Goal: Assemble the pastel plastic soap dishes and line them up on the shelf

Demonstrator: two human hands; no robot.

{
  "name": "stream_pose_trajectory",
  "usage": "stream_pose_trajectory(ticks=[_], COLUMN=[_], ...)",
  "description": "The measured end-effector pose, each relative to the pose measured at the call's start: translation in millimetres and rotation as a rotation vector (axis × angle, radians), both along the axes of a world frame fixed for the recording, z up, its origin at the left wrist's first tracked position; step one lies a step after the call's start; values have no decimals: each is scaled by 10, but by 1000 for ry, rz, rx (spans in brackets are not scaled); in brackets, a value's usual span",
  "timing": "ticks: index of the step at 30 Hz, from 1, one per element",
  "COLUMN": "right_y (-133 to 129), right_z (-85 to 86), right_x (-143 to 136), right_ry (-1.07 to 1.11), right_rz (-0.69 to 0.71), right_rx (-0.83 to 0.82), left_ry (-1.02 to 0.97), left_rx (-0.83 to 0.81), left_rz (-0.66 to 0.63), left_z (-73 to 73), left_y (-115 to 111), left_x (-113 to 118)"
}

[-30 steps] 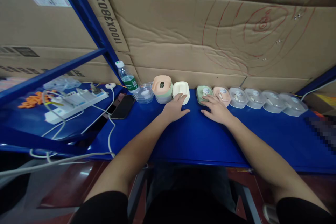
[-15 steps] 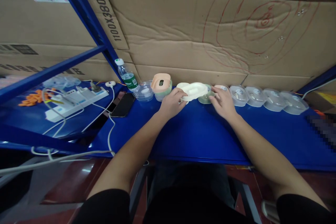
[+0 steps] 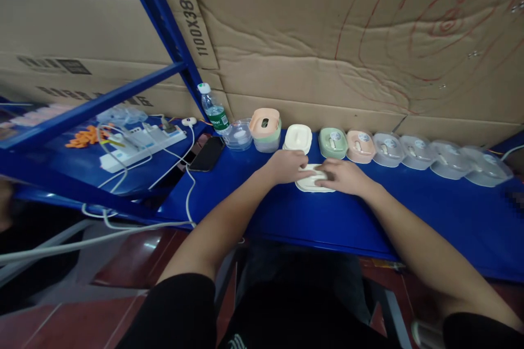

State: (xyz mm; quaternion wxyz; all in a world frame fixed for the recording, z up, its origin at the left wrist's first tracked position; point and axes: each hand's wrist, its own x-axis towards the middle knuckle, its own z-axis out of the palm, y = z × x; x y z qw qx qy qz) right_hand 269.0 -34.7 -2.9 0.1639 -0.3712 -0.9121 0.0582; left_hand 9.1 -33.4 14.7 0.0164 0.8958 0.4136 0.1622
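The person's left hand (image 3: 289,166) and right hand (image 3: 347,176) meet over a cream piece (image 3: 311,182) of shallow, rounded-square shape, which lies flat on the blue worktop (image 3: 295,223) or just above it; which of the two cannot be told. The left hand's fingers reach its upper left part and the right hand's fingers lie across its right part. Each grip is partly bent at the piece, but whether either is clamped on it cannot be told. Just behind sits a cream stack (image 3: 298,137), with a peach-topped stack (image 3: 265,121) to its left. Farther left come clear plastic pieces (image 3: 238,133), a water bottle (image 3: 215,114) with a white cap and, nearer the front, a dark phone (image 3: 208,154). Behind the right hand, a row runs to the right along the cardboard (image 3: 286,76): a green box (image 3: 333,143), a peach box (image 3: 361,146), then four clear boxes (image 3: 388,150), each with a transparent lid.
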Motion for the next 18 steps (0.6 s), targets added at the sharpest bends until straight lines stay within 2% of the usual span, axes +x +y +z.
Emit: stream_pose_trajectory(ticks=[3, 7, 9, 12, 15, 18], right_y=[23, 28, 25, 25, 31, 39], right_z=[-54, -54, -50, -52, -52, -44], right_x=[-18, -13, -13, -14, -9, -4], right_ry=[-66, -50, -54, -52, -50, -61], right_rz=[-13, -15, -21, -21, -19, -24], right_rx=[8, 10, 14, 12, -1, -9], left_ry=[-126, -153, -110, -64, -103, -180], left_rx=[115, 115, 70, 6, 4, 36], left_rz=[259, 573, 634, 643, 638, 687], left_z=[125, 314, 366, 391, 392, 393], left_y=[99, 179, 193, 205, 212, 216], left_x=[-179, -489, -629, -761, -781, -745])
